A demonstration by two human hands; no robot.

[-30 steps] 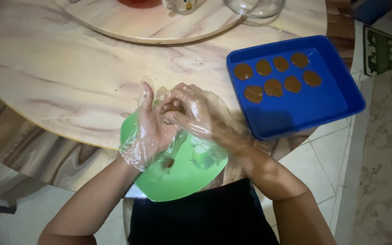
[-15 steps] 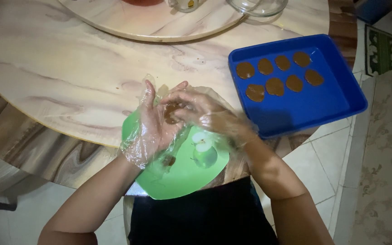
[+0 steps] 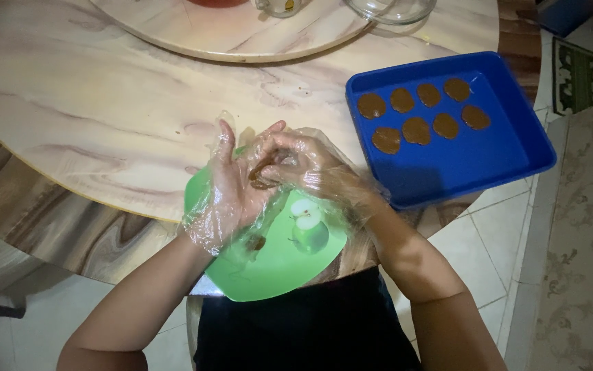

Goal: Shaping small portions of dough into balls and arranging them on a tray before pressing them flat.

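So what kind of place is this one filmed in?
Most likely a home dining area: a round marble-look table with a turntable at its centre, a tiled floor and a patterned rug. Gloved hands shape brown dough beside a blue tray of flattened pieces.
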